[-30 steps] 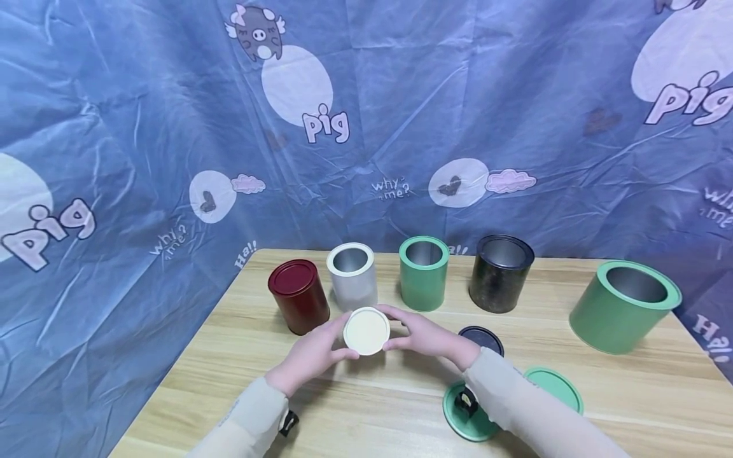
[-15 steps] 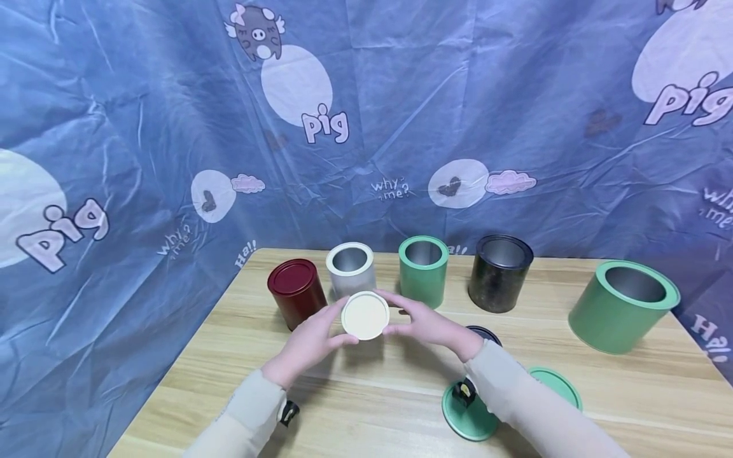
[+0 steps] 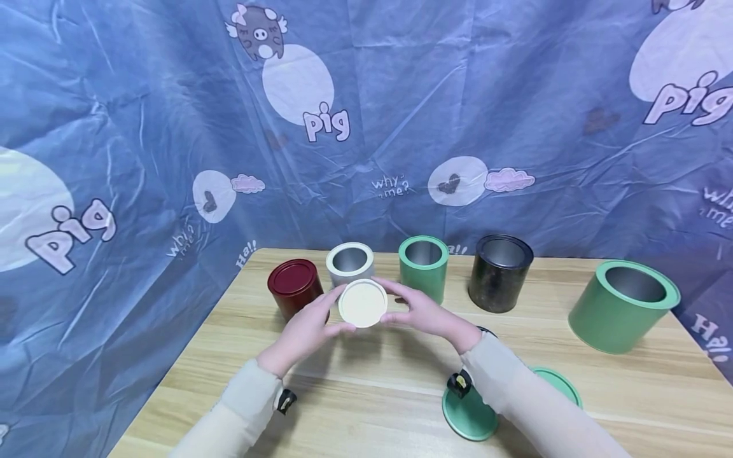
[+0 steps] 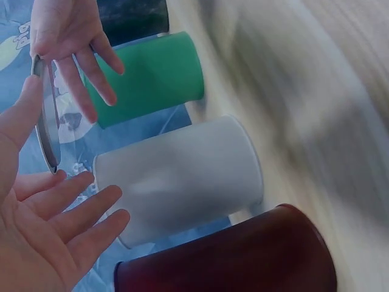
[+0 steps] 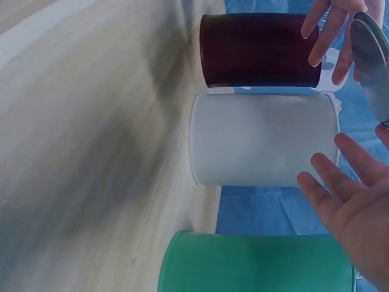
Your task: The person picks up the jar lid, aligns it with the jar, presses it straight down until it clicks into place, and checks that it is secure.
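A round cream-white lid [image 3: 363, 303] is held up off the table between both hands. My left hand [image 3: 305, 333] pinches its left edge between thumb and index finger; my right hand [image 3: 422, 312] does the same at the right edge. In both wrist views the other fingers spread away from the lid's rim. Just behind the lid stands a white can [image 3: 350, 261], its top uncovered, partly hidden by lid and hands. Left of it is a dark red can [image 3: 294, 283] with its lid on. A green can [image 3: 424, 267] without a lid stands on the right.
Farther right are a black can [image 3: 500, 273] and a larger green can [image 3: 618, 308], both uncovered. A green lid [image 3: 471, 416] and another green lid [image 3: 558, 383] lie on the wooden table [image 3: 355, 407], partly under my right sleeve. A blue printed cloth [image 3: 366, 127] hangs behind.
Both hands have raised the lid and carried it away from me, slightly left, toward the white can. It now overlaps that can's lower part in the head view. The cans have stayed put.
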The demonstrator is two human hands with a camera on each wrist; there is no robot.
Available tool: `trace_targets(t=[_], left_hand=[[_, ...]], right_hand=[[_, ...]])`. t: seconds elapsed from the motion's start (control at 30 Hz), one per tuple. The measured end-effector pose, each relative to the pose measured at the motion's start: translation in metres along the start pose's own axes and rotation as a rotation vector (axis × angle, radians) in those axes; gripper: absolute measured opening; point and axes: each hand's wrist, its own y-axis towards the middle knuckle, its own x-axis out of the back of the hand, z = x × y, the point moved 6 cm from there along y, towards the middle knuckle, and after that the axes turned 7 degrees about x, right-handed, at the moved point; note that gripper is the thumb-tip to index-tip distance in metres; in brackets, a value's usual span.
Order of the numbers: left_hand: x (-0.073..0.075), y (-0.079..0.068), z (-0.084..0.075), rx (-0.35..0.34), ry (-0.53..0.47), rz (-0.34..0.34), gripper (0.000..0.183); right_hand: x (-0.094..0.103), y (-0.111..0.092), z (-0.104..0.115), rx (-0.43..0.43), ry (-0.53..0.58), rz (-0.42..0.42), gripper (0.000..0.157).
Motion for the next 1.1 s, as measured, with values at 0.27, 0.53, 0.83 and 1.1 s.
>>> trace_targets(t=[0.27, 0.53, 0.83, 1.1], left_hand=[[0.016, 0.009, -0.004, -0.047, 0.034, -0.042, 0.080], [0.028, 0.022, -0.006, -0.079, 0.080, -0.042, 0.079], [0.045, 0.043, -0.004, -0.091, 0.101, -0.004, 0.080], [0.051, 0.066, 0.002, -0.140, 0.063, 0.050, 0.074]], right_hand=[[0.011, 0.011, 0.008, -0.006, -0.030, -0.073, 0.074], [0.017, 0.020, 0.011, -0.001, -0.011, -0.117, 0.073], [0.022, 0.039, 0.007, -0.018, 0.033, -0.124, 0.070], [0.025, 0.053, -0.002, -0.050, 0.063, -0.106, 0.069]])
